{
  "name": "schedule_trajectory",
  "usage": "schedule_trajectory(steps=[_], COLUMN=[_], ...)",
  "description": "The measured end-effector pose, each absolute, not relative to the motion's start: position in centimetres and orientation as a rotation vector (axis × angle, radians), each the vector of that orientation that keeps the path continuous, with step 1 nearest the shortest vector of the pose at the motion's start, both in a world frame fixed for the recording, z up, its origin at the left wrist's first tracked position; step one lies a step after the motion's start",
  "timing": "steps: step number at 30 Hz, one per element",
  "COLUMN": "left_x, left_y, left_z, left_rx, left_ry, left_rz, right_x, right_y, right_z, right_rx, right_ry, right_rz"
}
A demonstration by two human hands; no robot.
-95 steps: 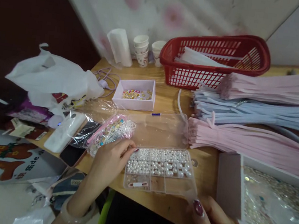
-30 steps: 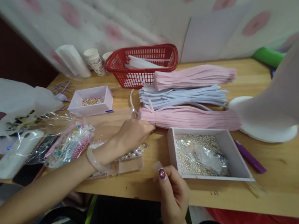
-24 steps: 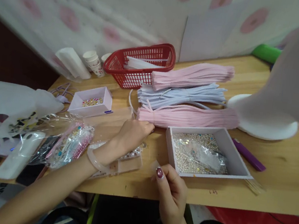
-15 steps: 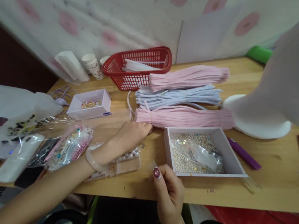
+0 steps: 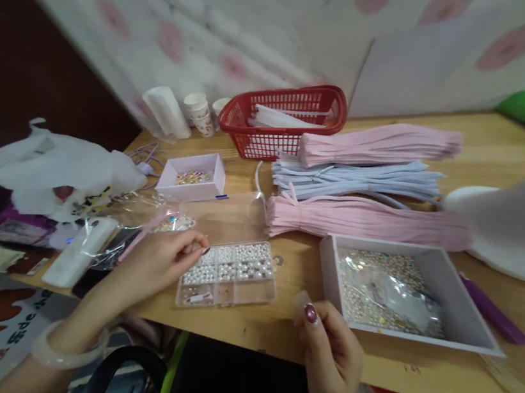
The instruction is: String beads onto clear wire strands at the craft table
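Observation:
My left hand (image 5: 159, 267), a pale bangle on its wrist, hovers at the left edge of a clear compartment box (image 5: 254, 292). Its thumb and fingertips are pinched together; whatever they may hold is too small to make out. White pearl beads (image 5: 255, 253) of several sizes fill many compartments, and the clear lid (image 5: 235, 215) lies folded back. Between thumb and forefinger, my right hand (image 5: 332, 360) grips a small translucent piece (image 5: 301, 300) by the table's front edge. Right beside that hand stands a white tray (image 5: 327, 273) with loose beads and a clear plastic bag (image 5: 404, 299).
Bundles of pink strips (image 5: 370, 223) and blue strips (image 5: 356, 180) lie behind the tray. A red basket (image 5: 269, 146), paper cups (image 5: 199, 111) and a small white box (image 5: 190, 190) stand farther back. Plastic bags (image 5: 63, 164) crowd the left; a white stand (image 5: 490, 233) is at right.
My left hand has drawn back leftward from the pink strips' end to the bead box, uncovering the beads. My right hand keeps its grip on the translucent piece. The view has turned left.

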State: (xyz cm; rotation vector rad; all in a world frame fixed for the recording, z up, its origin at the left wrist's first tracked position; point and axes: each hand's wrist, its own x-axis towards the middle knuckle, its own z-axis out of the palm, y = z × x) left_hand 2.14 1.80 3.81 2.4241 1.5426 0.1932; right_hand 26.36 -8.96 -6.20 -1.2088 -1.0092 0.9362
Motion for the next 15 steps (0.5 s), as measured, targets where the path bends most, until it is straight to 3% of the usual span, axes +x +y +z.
schedule_trajectory(steps=[5,15], left_x=[-0.3,-2.6], left_y=[0.7,1.6], left_z=[1.4,1.5], left_rx=[2.352,2.473], left_ry=[1.594,1.585], left_rz=[0.171,0.521], right_x=[26.1,25.0], right_y=[-8.8,-8.7], right_z=[-6.0,-5.2], right_rx=[-1.295,-1.339], right_ry=[-0.906,-0.599], right_rz=[0.923,0.948])
